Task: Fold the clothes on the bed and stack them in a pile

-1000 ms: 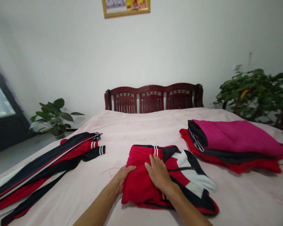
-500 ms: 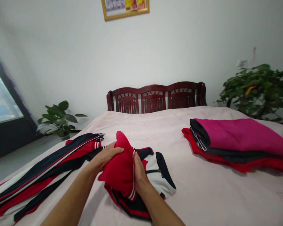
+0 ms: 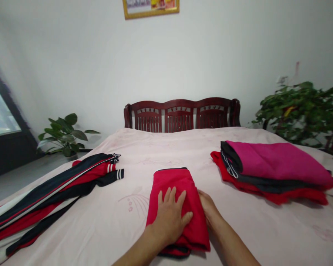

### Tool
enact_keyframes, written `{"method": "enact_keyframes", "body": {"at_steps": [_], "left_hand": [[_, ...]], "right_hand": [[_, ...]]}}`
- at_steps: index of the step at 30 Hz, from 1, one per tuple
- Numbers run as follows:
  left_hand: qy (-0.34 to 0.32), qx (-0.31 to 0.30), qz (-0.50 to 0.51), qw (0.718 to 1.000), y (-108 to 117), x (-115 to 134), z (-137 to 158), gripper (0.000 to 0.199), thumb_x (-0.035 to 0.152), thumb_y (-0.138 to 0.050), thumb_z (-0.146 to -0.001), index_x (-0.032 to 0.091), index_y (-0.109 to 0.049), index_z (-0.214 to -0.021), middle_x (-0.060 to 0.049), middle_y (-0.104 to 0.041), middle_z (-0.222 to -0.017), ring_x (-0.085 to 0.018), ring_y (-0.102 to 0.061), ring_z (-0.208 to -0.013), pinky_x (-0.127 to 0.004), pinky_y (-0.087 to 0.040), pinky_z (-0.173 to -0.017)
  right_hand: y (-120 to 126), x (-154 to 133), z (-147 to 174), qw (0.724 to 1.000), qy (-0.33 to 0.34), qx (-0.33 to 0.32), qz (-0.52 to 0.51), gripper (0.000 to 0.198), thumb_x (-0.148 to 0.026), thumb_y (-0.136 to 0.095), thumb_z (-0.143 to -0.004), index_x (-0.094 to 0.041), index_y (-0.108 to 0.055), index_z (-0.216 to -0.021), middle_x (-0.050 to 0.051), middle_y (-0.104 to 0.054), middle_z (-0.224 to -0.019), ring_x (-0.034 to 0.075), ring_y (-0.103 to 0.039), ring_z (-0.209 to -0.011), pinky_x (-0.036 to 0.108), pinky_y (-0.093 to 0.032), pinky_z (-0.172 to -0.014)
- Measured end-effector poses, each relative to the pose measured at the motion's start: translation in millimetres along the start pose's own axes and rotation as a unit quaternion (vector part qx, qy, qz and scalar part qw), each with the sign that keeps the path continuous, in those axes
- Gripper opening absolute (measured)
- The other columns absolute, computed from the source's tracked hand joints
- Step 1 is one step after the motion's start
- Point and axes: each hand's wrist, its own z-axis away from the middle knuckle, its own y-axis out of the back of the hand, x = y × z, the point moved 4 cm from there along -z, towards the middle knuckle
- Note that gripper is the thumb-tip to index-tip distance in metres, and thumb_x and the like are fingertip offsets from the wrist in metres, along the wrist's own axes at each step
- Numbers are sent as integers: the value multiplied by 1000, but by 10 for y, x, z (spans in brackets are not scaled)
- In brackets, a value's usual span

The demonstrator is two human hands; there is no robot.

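Note:
A red jacket (image 3: pixel 173 179) lies in front of me on the bed, folded into a narrow bundle. Dark trim shows along its far and near edges. My left hand (image 3: pixel 171 214) is flat on top of the bundle with its fingers spread. Along the right side of the jacket rests my right hand (image 3: pixel 209 208), its fingers stretched out against the fabric edge and partly hidden there. To the left, several long navy, red and white striped garments (image 3: pixel 58 192) with banded cuffs lie side by side.
A pile of folded clothes (image 3: pixel 277 162), magenta on top with dark and red layers beneath, is on the right of the pink bedspread (image 3: pixel 238 229). A dark wooden headboard (image 3: pixel 179 115) stands at the back. Leafy plants (image 3: pixel 66 135) flank the bed.
The red part that both hands held raised is now folded down, covering the pale collar. My left hand has moved right and flattened on top; my right hand has shifted to the right edge.

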Motion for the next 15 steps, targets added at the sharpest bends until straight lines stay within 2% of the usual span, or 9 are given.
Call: {"method": "enact_keyframes", "body": {"at_steps": [2, 4, 6, 8, 10, 12, 13, 14, 15], "left_hand": [[2, -15, -24, 1000, -62, -12, 19, 64, 49, -56, -90, 24, -47, -148, -18, -42, -155, -43, -30, -145, -71, -11, -115], [1, -12, -36, 999, -102, -9, 23, 64, 49, -55, -90, 23, -48, -148, -18, -42, -155, -44, -30, -145, -71, -11, -115], [-2, 1, -40, 999, -136, 7, 32, 63, 49, -54, -91, 22, -48, -148, -18, -41, -155, -42, -30, -146, -69, -11, -116], [-5, 7, -42, 999, -172, 24, 66, 62, 49, -52, -92, 20, -49, -147, -17, -42, -155, -40, -30, -146, -67, -12, -118], [-16, -1, -38, 999, -211, 36, 133, 61, 49, -52, -92, 19, -50, -146, -16, -44, -154, -38, -32, -146, -64, -12, -120], [-39, -17, -29, 999, -251, 32, 235, 63, 50, -54, -91, 19, -49, -146, -15, -44, -154, -37, -33, -146, -62, -15, -121], [-55, -26, -23, 998, -269, 20, 297, 65, 50, -55, -91, 20, -48, -148, -14, -44, -154, -37, -33, -146, -62, -16, -121], [-73, -31, -18, 997, -284, 0, 362, 68, 51, -57, -90, 20, -45, -149, -14, -42, -155, -37, -32, -146, -62, -17, -121], [-93, -34, -14, 995, -293, -31, 429, 71, 51, -59, -89, 20, -42, -151, -14, -40, -156, -37, -31, -147, -63, -17, -121]], "right_hand": [[184, -105, -26, 995, -5, 93, 29, 64, -43, -40, -85, -14, -51, -141, 17, -63, -133, 28, -67, -111, 40, -55, -92], [263, -328, -76, 984, 50, 146, 87, 65, -42, -38, -87, -16, -45, -147, 14, -54, -145, 24, -56, -128, 39, -45, -107], [149, -548, -141, 973, 138, 94, 162, 64, -44, -33, -91, -16, -46, -147, 11, -48, -151, 20, -43, -140, 37, -31, -118], [-72, -610, -197, 950, 178, -4, 257, 62, -46, -29, -95, -17, -46, -147, 7, -42, -155, 19, -32, -146, 38, -21, -122], [-269, -491, -245, 914, 159, -81, 363, 62, -46, -29, -96, -18, -43, -150, 6, -36, -159, 21, -23, -150, 43, -15, -123], [-370, -296, -291, 879, 131, -117, 443, 62, -45, -32, -97, -17, -39, -152, 6, -31, -161, 23, -18, -152, 47, -11, -123], [-386, -209, -314, 870, 129, -123, 460, 63, -45, -33, -97, -17, -38, -152, 7, -30, -162, 24, -17, -152, 47, -11, -123], [-381, -143, -338, 872, 133, -119, 456, 63, -45, -35, -96, -16, -38, -152, 7, -30, -162, 23, -17, -152, 46, -10, -123], [-349, -98, -364, 889, 135, -102, 426, 63, -44, -39, -95, -16, -40, -151, 8, -32, -161, 22, -18, -152, 43, -11, -123]]}}
